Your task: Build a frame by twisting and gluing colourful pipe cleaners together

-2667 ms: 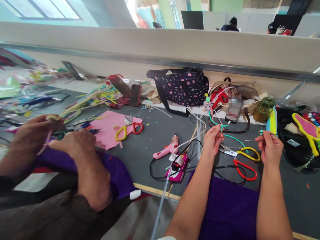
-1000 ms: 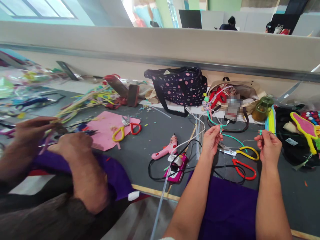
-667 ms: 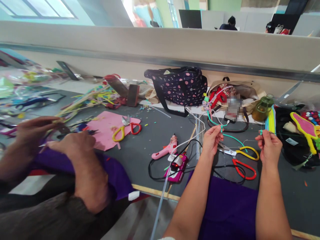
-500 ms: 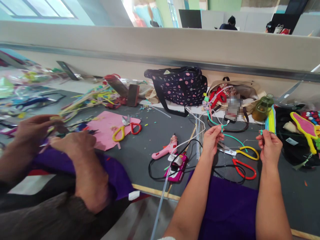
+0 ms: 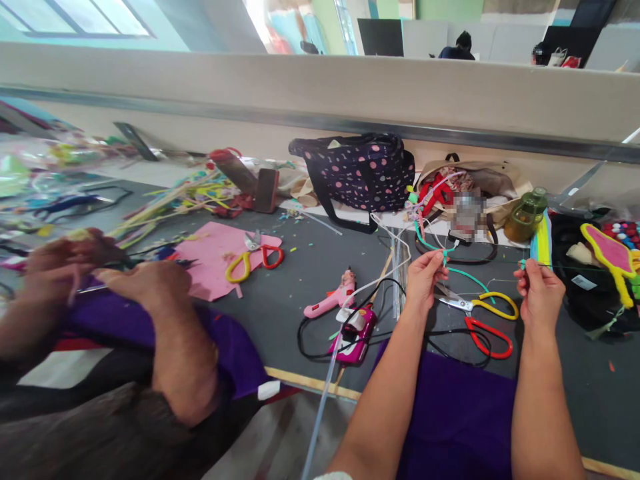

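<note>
My left hand [image 5: 424, 280] is pinched on the left end of a thin green wire [image 5: 480, 262] that carries a small teal bead near my fingertips. My right hand [image 5: 539, 293] pinches the same wire further right, where another teal bead sits, and the wire runs taut between both hands. Just below and between my hands lie scissors with yellow and red handles [image 5: 483, 319] on the dark table [image 5: 295, 280]. A purple cloth [image 5: 457, 413] covers my lap.
A co-worker's hands [image 5: 125, 287] work over purple cloth at the left. A pink glue gun [image 5: 333, 300], a magenta one [image 5: 356, 330] with black cord, second scissors [image 5: 253, 257] on pink felt, a dotted bag [image 5: 363, 173], a green bottle [image 5: 525, 217] and craft sticks crowd the table.
My hands have held almost still on the wire. The co-worker's hands at the left have shifted slightly while handling their piece.
</note>
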### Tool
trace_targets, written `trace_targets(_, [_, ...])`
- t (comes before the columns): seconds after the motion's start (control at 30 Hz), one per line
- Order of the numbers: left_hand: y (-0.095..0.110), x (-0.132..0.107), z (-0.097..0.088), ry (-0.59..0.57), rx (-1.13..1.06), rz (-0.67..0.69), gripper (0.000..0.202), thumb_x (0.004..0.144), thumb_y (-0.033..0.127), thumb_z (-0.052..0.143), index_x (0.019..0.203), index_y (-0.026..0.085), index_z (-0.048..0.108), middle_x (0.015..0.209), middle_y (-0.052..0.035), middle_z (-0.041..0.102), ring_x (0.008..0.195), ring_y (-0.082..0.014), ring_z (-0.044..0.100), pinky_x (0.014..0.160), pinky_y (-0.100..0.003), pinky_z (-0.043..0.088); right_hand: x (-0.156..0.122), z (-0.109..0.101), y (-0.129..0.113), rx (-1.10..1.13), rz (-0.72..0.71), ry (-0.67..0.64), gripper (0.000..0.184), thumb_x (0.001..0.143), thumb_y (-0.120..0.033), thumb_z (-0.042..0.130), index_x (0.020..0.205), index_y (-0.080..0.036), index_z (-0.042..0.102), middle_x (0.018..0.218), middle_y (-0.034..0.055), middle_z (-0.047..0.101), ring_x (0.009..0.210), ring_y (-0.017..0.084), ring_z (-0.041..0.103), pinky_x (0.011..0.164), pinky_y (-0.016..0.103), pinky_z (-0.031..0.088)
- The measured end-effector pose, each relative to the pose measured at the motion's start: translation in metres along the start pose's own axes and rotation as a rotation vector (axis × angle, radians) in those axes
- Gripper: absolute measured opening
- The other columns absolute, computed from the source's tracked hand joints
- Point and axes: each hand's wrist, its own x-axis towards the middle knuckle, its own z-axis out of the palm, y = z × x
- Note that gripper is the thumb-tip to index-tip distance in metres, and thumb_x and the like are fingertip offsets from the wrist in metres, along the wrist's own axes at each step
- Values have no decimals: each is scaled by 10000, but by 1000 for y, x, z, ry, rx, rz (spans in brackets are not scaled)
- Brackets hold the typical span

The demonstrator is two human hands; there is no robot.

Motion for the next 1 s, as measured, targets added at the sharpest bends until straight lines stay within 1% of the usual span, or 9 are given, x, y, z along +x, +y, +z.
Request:
trace_targets(0.4, [2,0,2,31,-8,3,374,578,348,838,862,137,717,695,-1,659,479,-58,554,441,-175,437,-2,1,-3,-8,-13,-13,289,694,-412,745,697,-136,657,553,-1,614,396,46,423,335,156,247])
trace_targets(0.7, [2,-1,3,26,-15,4,389,580,367,837,868,135,716,705,-5,672,472,-53,545,444,-180,436,0,0,0,3,10,-10,300,650,-403,781,704,-130,668,543,-3,619,391,41,420,326,153,253])
trace_targets(0.87, [2,0,2,41,-24,-15,397,570,368,842,865,136,713,714,-11,679,472,-49,541,451,-177,436,0,1,-1,-6,9,-11,305,653,-415,773,702,-134,665,540,-7,616,388,44,417,327,158,255])
trace_targets(1.0, [3,0,3,55,-26,-26,406,558,362,846,865,134,709,718,-13,681,470,-51,546,458,-180,445,1,0,1,-20,10,-27,286,659,-396,767,712,-134,667,552,-4,620,397,46,428,332,156,261])
